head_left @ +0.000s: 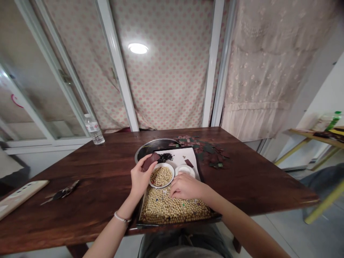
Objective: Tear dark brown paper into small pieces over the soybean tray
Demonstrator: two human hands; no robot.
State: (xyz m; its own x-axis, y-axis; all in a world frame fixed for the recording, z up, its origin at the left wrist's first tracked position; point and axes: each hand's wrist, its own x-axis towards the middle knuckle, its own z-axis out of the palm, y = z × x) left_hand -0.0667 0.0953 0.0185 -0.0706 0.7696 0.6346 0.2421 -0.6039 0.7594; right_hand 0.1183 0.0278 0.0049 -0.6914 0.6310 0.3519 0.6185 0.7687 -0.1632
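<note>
My left hand (139, 177) pinches a flat dark brown square piece (149, 161) above a white bowl of soybeans (161, 176). My right hand (185, 187) rests with curled fingers on the loose soybeans (174, 209), close to that bowl; whether it holds any is hidden. The beans fill the near part of a black tray (177, 218). Farther in the tray lies a white sheet (178, 154) bearing a heap of small black seeds (165, 157), a similar brown piece (189, 163) and a small white dish (185, 171).
A round metal tray (150, 148) sits behind the black tray on the dark wooden table (80, 175). Dark scraps (212, 150) lie scattered to its right. A water bottle (94, 129), a cream board (20, 197) and a dark slender object (63, 191) stand near the table's left side.
</note>
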